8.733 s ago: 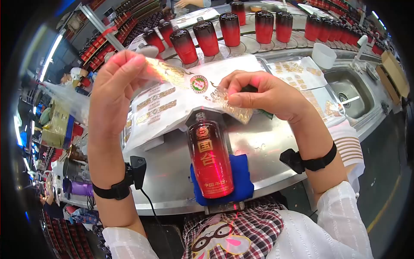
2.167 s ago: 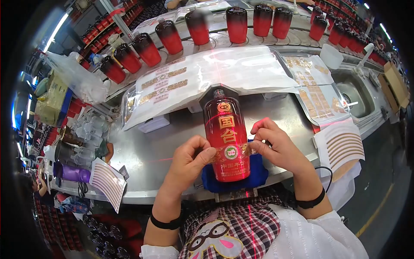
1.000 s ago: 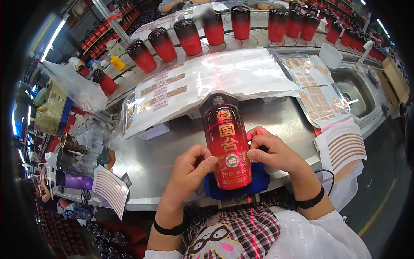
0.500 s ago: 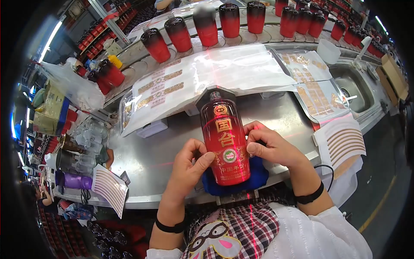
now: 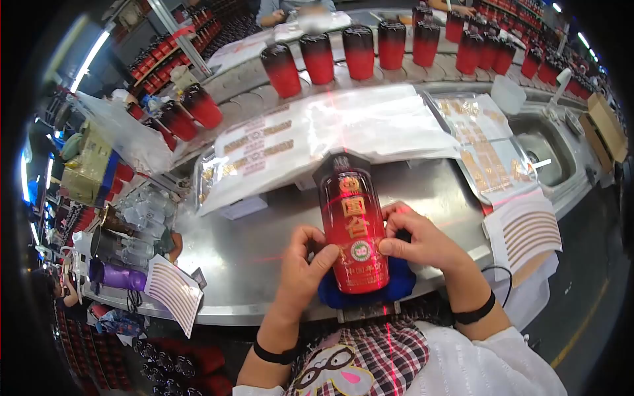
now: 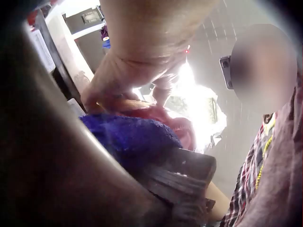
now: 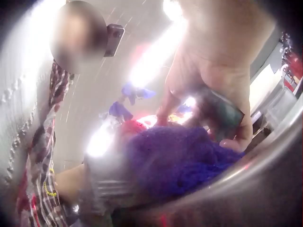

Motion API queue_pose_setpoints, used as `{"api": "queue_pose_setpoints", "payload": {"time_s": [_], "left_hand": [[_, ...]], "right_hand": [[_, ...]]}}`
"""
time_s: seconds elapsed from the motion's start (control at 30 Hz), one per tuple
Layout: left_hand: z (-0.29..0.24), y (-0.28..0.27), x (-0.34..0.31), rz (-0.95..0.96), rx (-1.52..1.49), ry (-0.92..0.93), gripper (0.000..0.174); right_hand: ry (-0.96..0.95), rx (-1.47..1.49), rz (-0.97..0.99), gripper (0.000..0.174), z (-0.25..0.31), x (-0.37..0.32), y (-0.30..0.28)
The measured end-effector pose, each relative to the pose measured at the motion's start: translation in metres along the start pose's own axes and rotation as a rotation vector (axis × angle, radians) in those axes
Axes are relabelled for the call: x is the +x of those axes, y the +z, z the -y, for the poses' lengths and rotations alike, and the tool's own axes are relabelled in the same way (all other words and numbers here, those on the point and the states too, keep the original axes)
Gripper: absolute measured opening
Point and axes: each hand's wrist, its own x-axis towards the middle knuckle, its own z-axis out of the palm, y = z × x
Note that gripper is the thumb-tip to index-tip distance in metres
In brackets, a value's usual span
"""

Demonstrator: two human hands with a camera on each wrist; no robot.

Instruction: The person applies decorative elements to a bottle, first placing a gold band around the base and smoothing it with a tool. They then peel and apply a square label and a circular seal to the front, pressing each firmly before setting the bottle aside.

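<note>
A red bottle (image 5: 354,211) with a dark upper part and gold characters lies tilted on a blue cloth (image 5: 401,282), its neck towards the black holder (image 5: 362,162). Across its lower front runs a clear decal (image 5: 360,251) with gold ornament and a round green-and-white emblem. My left hand (image 5: 300,270) pinches the decal's left end at the bottle's side, thumb uppermost. Opposite, my right hand (image 5: 426,243) pinches the right end against the glass. The right wrist view also shows a dark green flat piece (image 7: 227,116) tucked among that hand's curled fingers.
Beyond the bottle lie decal sheets (image 5: 356,112) and a tray (image 5: 479,178) of gold decals. A sink (image 5: 555,150) is at the right. Several red-black bottles (image 5: 360,56) line the curved conveyor behind. Sheets of curved gold strips (image 5: 535,231) hang at the table's edge.
The decal, held up in the air between both hands at first, came down across the bottle's front. Lately the hands stay at its ends with small shifts. Bottles on the conveyor have moved along.
</note>
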Motion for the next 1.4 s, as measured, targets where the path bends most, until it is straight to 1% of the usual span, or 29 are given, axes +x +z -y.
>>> {"api": "queue_pose_setpoints", "payload": {"time_s": [0.1, 0.17, 0.2, 0.23, 0.3, 0.37, 0.47, 0.57, 0.6, 0.7, 0.73, 0.83, 0.87, 0.9, 0.93, 0.97, 1.0, 1.03, 1.1, 1.2, 1.3, 1.4], "left_hand": [[0.0, 0.004, -0.002, -0.024, -0.015, 0.017, 0.03], [0.006, 0.006, -0.003, -0.067, 0.002, 0.069, 0.035], [0.008, 0.009, -0.003, -0.086, -0.023, 0.085, 0.037], [0.011, 0.011, -0.003, -0.105, -0.049, 0.095, 0.039], [0.01, 0.01, -0.004, -0.081, -0.01, 0.103, 0.045], [0.016, 0.01, -0.006, -0.076, -0.003, 0.146, 0.056], [0.016, 0.005, -0.014, -0.039, 0.104, 0.242, 0.082], [0.005, -0.005, -0.032, 0.051, 0.518, 0.37, 0.104], [0.007, -0.006, -0.036, 0.095, 0.562, 0.368, 0.111], [0.009, -0.001, -0.04, 0.099, 0.846, 0.424, 0.108], [0.009, 0.005, -0.04, 0.049, 0.895, 0.415, 0.107], [0.013, 0.004, -0.035, -0.01, 0.948, 0.491, 0.109], [0.008, 0.003, -0.034, 0.007, 0.943, 0.491, 0.102], [-0.005, 0.007, -0.036, -0.022, 1.004, 0.518, 0.1], [-0.008, 0.006, -0.036, -0.015, 1.051, 0.542, 0.101], [-0.013, 0.007, -0.037, -0.016, 1.063, 0.534, 0.101], [-0.015, 0.007, -0.039, -0.044, 1.043, 0.563, 0.1], [-0.017, 0.005, -0.037, -0.049, 1.124, 0.623, 0.103], [-0.005, 0.005, -0.035, -0.059, 1.072, 0.625, 0.105], [0.003, 0.008, -0.035, -0.048, 1.034, 0.571, 0.11], [-0.005, 0.004, -0.032, 0.089, 0.566, 0.421, 0.099], [0.0, 0.012, -0.02, 0.042, -0.131, 0.254, 0.085]], "right_hand": [[0.036, -0.055, 0.019, 0.035, -0.001, -0.001, -0.002], [0.012, -0.01, -0.003, 0.035, 0.003, -0.001, 0.0], [-0.016, -0.07, 0.006, 0.034, 0.0, -0.001, -0.002], [-0.006, -0.061, 0.015, 0.034, -0.002, 0.0, -0.002], [0.004, -0.036, 0.021, 0.035, 0.0, -0.001, -0.003], [0.004, -0.03, 0.021, 0.036, 0.001, -0.002, -0.003], [0.015, -0.03, 0.021, 0.037, 0.003, -0.002, -0.003], [0.022, -0.019, 0.012, 0.037, 0.003, -0.002, -0.003], [0.026, -0.014, 0.013, 0.037, 0.003, -0.002, -0.003], [0.043, -0.003, 0.026, 0.036, 0.006, -0.001, -0.004], [0.053, 0.0, 0.031, 0.036, 0.006, -0.001, -0.003], [0.038, -0.03, 0.025, 0.035, 0.006, -0.001, -0.004], [0.001, -0.048, 0.018, 0.034, 0.004, -0.001, -0.004], [-0.036, -0.127, 0.049, 0.032, -0.007, 0.0, -0.007], [-0.023, -0.138, 0.065, 0.029, -0.006, 0.0, -0.009], [-0.047, -0.082, 0.033, 0.026, -0.008, -0.002, -0.006], [-0.001, -0.088, 0.063, 0.025, -0.009, -0.003, -0.008], [0.013, -0.082, 0.09, 0.025, -0.008, -0.004, -0.01], [0.0, -0.026, 0.094, 0.032, -0.012, -0.003, -0.009], [0.086, 0.087, 0.089, 0.041, -0.006, -0.005, -0.012], [0.109, 0.075, 0.054, 0.051, 0.004, -0.008, -0.008], [0.131, 0.006, 0.034, 0.058, 0.002, -0.007, -0.002]]}}
